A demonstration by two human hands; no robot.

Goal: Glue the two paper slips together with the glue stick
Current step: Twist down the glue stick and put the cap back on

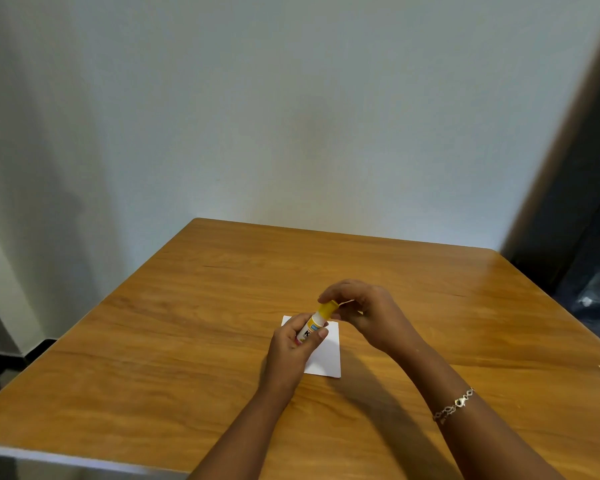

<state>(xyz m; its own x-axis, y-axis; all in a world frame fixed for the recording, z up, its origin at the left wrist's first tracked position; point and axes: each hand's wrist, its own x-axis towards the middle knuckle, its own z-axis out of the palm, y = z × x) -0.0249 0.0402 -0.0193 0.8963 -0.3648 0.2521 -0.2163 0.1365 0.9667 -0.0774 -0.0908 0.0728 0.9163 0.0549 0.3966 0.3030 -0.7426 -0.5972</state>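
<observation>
Head view: the left hand (293,344) was wrapped firmly round the barrel of the glue stick (313,326), centre-low in frame. The right hand (364,308) had its fingers curled over the yellow cap (327,309), pinching it. Probably the uncapping step. To do it well: hold barrel steady, pull cap straight along the axis, no bending. Stick had a white body w/ printed label and tilted up-right. White paper slips (326,355) lay flat on the wooden table (187,323) just under the hands; couldn't tell the 2 apart.

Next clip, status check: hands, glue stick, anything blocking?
Left hand grips glue stick body. Right hand pinches its yellow cap, still on. White paper flat on table beneath. Nothing in the way.
</observation>
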